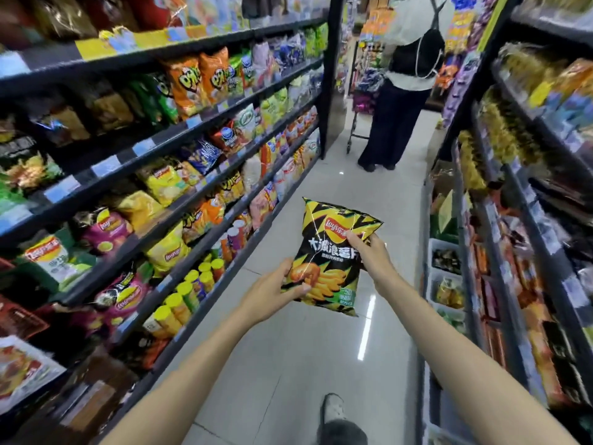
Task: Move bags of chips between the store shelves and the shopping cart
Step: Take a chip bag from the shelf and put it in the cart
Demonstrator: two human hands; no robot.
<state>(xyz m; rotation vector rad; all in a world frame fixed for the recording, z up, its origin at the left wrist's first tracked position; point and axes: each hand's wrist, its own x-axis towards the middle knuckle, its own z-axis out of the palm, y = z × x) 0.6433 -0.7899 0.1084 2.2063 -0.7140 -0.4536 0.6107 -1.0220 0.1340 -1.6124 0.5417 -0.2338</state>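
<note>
A black and yellow bag of Lay's chips [333, 248] hangs in the air over the aisle floor, in front of me. My left hand [272, 285] grips its lower left edge, thumb on the front. My right hand [369, 255] pinches its right side near the top. The shelves of chip bags [179, 187] run along my left. A shopping cart [361, 123] stands far down the aisle, mostly hidden behind a person.
A person [401, 91] with a black backpack stands at the far end of the aisle beside the cart. Shelves of packaged goods [519, 220] line the right side. Yellow chip cans [189, 293] fill the low left shelf. My shoe [333, 409] is on the tiled floor.
</note>
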